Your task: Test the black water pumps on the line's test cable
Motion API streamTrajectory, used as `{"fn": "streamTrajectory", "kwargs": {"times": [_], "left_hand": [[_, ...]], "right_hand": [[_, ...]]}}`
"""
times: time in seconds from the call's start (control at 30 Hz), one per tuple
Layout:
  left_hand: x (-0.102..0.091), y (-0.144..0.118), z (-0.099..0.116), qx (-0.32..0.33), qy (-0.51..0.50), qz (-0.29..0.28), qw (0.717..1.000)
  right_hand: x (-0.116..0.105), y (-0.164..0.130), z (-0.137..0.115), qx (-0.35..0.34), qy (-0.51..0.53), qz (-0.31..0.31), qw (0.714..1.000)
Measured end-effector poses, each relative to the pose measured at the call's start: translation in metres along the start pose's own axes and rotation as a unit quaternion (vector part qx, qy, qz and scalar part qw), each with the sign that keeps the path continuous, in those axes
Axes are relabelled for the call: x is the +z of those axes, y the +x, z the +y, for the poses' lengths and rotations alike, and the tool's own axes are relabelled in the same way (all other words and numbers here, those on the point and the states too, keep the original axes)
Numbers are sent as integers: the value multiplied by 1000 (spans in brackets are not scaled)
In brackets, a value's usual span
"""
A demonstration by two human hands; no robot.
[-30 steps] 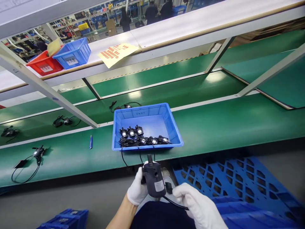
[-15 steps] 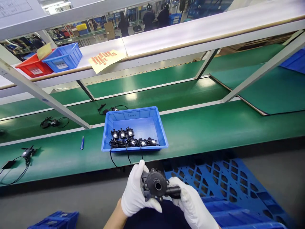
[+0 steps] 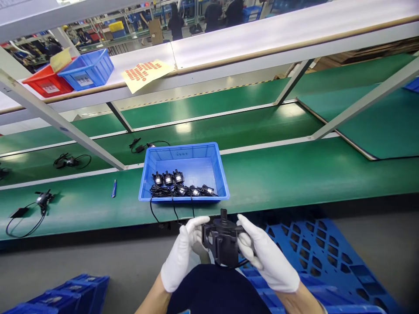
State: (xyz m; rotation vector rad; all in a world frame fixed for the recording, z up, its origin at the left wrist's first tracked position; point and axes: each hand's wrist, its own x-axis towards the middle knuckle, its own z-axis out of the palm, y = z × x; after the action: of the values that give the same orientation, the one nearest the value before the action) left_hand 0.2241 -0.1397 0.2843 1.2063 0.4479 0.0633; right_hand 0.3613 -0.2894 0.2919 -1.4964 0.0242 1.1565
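Observation:
Both of my hands wear white gloves and grip one small black pump [image 3: 223, 239] just below the green bench edge. My left hand [image 3: 182, 254] holds its left side, and my right hand [image 3: 264, 255] wraps its right side. The pump's nozzle points up. A black cable runs under it. Straight ahead on the green bench [image 3: 294, 174] stands a blue bin [image 3: 216, 170] with several black pumps [image 3: 178, 185] lined along its near side, their cables hanging over the front rim.
A blue pen [image 3: 113, 188] lies left of the bin. Loose pumps with cables [image 3: 39, 203] rest on the bench and belt at the left. Red [image 3: 46, 85] and blue crates [image 3: 85, 69] sit on the upper shelf. A blue pallet [image 3: 327, 257] lies at my right.
I have turned the pump in my hands: its round face pointed at me before, and now its nozzle points up. My right hand shifted onto its side.

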Motion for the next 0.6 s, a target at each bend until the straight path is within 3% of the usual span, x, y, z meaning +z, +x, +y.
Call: {"fn": "streamTrajectory", "kwargs": {"times": [0.07,0.17,0.27,0.33,0.37,0.5,0.6], "left_hand": [[2,5,4,-8,-19,8,1000],[4,21,-7,-27,-116,-3,993],[4,37,-29,-100,-314,-77,941],[4,40,-37,-118,-416,-108,895],[4,39,-38,-107,-436,-106,887],[2,16,-17,-1,-230,-16,973],[-11,6,-1,53,-74,19,996]], "right_hand": [[7,-3,-10,-39,-51,-4,998],[19,-16,-18,-86,-103,-54,989],[25,-29,-17,-91,-96,-104,986],[26,-33,-12,-94,-103,-79,987],[27,-33,-9,-95,-117,-56,987],[36,-23,4,-125,-217,21,968],[45,-14,17,-135,-172,-29,975]]}}
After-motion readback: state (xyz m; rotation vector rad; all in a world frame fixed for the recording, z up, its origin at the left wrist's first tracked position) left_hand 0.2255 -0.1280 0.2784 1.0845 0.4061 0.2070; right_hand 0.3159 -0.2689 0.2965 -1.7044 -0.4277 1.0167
